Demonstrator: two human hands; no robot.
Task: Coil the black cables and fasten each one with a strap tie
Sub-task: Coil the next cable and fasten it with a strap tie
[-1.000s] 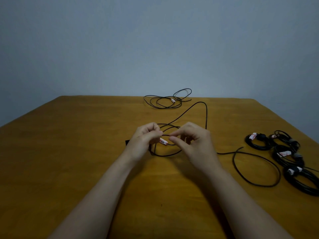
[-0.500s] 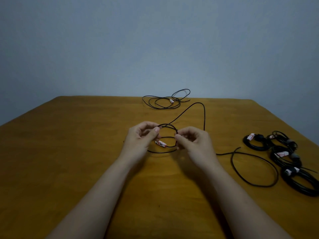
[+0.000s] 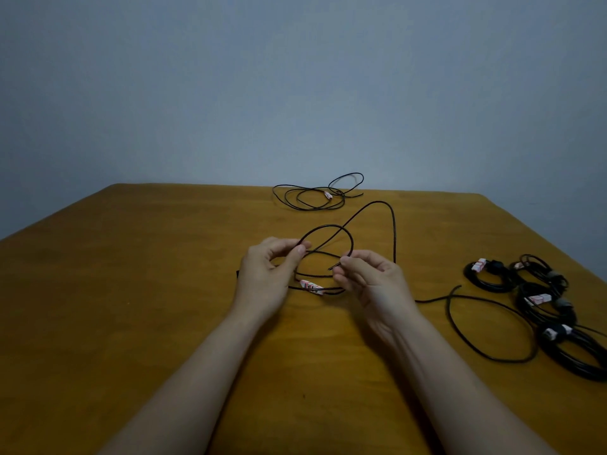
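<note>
Both hands are working over the middle of the desk [image 3: 131,290], a smooth wooden top in a warm yellow-brown. The left hand [image 3: 266,277] is pinching the black cable [image 3: 394,231] between thumb and forefinger where the first small loops are gathering, and the right hand [image 3: 371,280] is pinching the same cable a little further along, so a rounded loop is arching up between them while a lower turn is lying on the wood beneath. A small white-and-red tag [image 3: 311,286] is sitting on that lower turn, just under the hands. The rest of the cable is trailing away in a tall bend toward the far edge and then sprawling in a wide, loose ring toward the right edge. It is looking thin, light and limp, with just enough spring to be holding its arch, so it will likely be wanting to unwind unless the stacked turns are being kept pinched at one crossing point; that crossing is the sensible place to be gripping, feeding slack in with the other hand. Near the far edge a second loose cable [image 3: 312,198] is lying in a tangle, seemingly waiting its turn. Along the right edge, finished coils [image 3: 538,300] are lying bunched together, thick, glossy black rings each bound with a strap.
</note>
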